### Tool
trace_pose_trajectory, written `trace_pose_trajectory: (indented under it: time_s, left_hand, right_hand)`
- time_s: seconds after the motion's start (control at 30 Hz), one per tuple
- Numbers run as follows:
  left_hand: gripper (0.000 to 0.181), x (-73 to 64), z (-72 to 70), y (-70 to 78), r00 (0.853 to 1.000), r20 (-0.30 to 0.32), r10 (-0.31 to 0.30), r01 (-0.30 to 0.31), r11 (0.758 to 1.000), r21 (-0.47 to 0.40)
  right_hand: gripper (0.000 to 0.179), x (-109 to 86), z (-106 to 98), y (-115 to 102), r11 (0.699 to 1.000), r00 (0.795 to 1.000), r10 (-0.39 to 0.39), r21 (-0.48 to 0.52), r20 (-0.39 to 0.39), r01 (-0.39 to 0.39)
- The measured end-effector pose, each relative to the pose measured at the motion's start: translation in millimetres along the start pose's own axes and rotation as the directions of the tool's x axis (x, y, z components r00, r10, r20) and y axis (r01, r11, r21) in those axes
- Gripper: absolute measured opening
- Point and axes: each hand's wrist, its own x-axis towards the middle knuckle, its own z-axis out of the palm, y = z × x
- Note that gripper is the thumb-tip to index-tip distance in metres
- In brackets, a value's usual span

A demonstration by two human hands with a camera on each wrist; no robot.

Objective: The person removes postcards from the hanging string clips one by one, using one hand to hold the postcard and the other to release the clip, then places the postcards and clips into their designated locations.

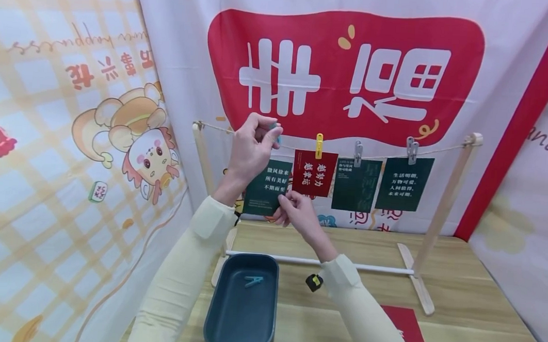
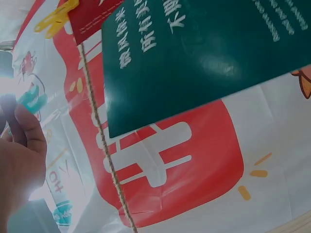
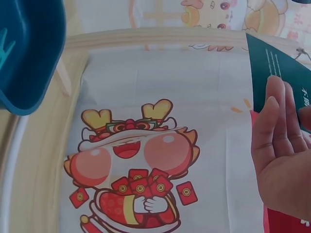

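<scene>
My left hand (image 1: 254, 146) is raised at the left part of the twine (image 2: 99, 126), pinching a teal clothespin (image 2: 34, 99) between thumb and fingers. Below it, my right hand (image 1: 298, 213) pinches a dark green card (image 1: 265, 191) with white writing at its lower right edge. The card's top edge lies close to the twine; no clothespin shows on it. To its right hang a red card (image 1: 314, 175) under a yellow clothespin (image 1: 319, 146) and two green cards, one (image 1: 356, 185) in the middle and one (image 1: 404, 184) at the right, under grey clothespins (image 1: 412, 150).
A wooden stand (image 1: 444, 206) holds the twine, with a white bar (image 1: 357, 267) low across it. On the table are a dark blue tray (image 1: 274, 295) with a teal clothespin (image 1: 253, 281) inside, a black and yellow tape measure (image 1: 314, 282) and a red card (image 1: 407, 330).
</scene>
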Motion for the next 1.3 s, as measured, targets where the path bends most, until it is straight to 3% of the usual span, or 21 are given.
trace_pose_trajectory:
  time_s: [0.3, 0.63, 0.97, 1.13, 1.3]
  left_hand:
    - [0.039, -16.3, -12.3, 5.0, 0.997, 0.068, -0.027, 0.030, 0.999, -0.030]
    - [0.044, -40.9, -24.5, -5.0, 0.988, 0.142, -0.067, 0.076, 0.996, -0.057]
    - [0.040, -65.8, -33.5, -17.6, 0.973, 0.204, -0.106, 0.108, 0.994, 0.000]
    - [0.039, -79.3, -35.6, -24.9, 0.956, 0.245, -0.163, 0.171, 0.985, -0.014]
    - [0.036, -92.9, -38.5, -34.5, 0.939, 0.248, -0.239, 0.248, 0.969, -0.005]
  right_hand:
    - [0.035, -20.8, -3, 9, 0.998, 0.999, 0.030, 0.052, -0.033, -0.028]
    - [0.042, -44.2, -15, 23, 0.989, 0.995, 0.057, 0.139, -0.082, -0.046]
    - [0.046, -68.7, -54, 40, 0.987, 0.987, 0.138, 0.095, -0.078, -0.131]
    - [0.049, -83.3, -76, 46, 0.980, 0.979, 0.198, 0.043, -0.047, -0.196]
    - [0.052, -99.8, -97, 53, 0.965, 0.965, 0.262, -0.016, 0.012, -0.262]
